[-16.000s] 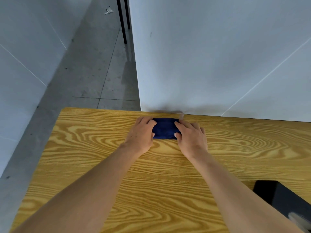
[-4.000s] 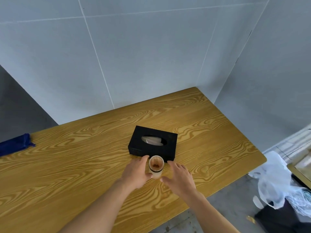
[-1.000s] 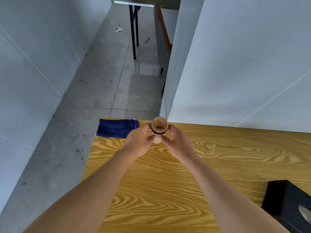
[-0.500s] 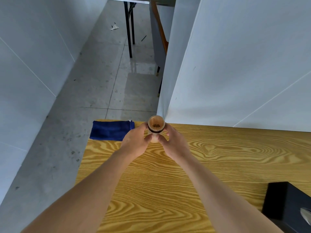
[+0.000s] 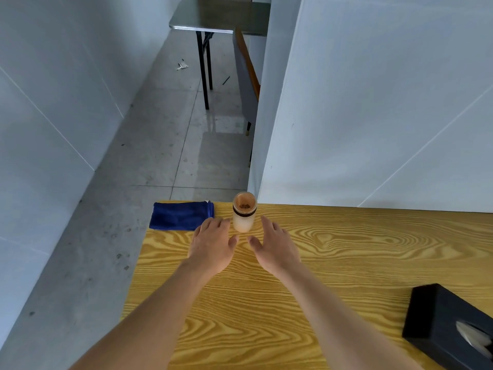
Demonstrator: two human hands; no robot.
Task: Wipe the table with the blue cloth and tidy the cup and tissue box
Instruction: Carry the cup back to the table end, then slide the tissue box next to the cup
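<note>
- Cup [image 5: 244, 212] upright at far edge of bench [image 5: 346, 252], close to far left corner, just beside wall panel [image 5: 373, 116].
- Something brownish at cup bottom, cannot tell what.
- Blue cloth [image 5: 182, 216] folded flat at far left corner, just left of cup, apart from it, outer end reaching the bench's left edge.
- Left hand [image 5: 212, 245] palm down, just short of cup on its left, fingers [image 5: 213, 222] straight and relaxed, gripping nothing; fingertips look barely clear of cup wall, contact hard to tell.
- Right hand [image 5: 276, 248] mirrored on cup's right, fingers spread loose, nothing held, small gap to cup.
- Tissue box [image 5: 450, 327], black, lower right, partly cut by frame, tissue poking from slot, well apart from cup and cloth.
- Step judged: cup placement at corner done or nearly done, release in hand; box not yet tidied.
- To do well: draw both hands straight back and low, no sideways sweep, thumbs clear of cup base so no tipping.
- Cup tall and narrow, sits near bench edge; a knock could send it off onto floor [image 5: 160, 156].
- Next likely: fetch box, set it near cup and cloth, squared to bench edge, two-hand carry by short sides.
- Slide risky; lift instead, avoid bumping cup on arrival.
</note>
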